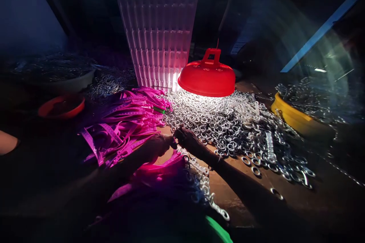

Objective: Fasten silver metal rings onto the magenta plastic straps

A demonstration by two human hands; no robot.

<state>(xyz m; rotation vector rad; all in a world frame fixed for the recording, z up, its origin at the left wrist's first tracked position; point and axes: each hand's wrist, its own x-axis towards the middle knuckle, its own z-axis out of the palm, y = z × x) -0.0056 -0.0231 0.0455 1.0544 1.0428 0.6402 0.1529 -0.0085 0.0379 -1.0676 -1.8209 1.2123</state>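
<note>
My left hand (162,145) and my right hand (188,140) meet at the middle of the table, fingers pinched and fingertips close together. Both are dark against the lamp light, and the small thing between them cannot be made out. A pile of pink straps (125,115) with print on them lies beyond and left of my left hand. More pink straps (162,169) lie below my hands. Just past my right hand spreads a large heap of silver metal rings (205,115). A trail of joined rings (205,184) runs toward me below my hands.
A red lamp (207,78) hangs low over the rings, before a ribbed translucent panel (162,41). At right stands a yellow basin (293,114) with metal chain. An orange bowl (61,106) and a large filled basin (74,81) are at left. Another person's limb (8,142) shows.
</note>
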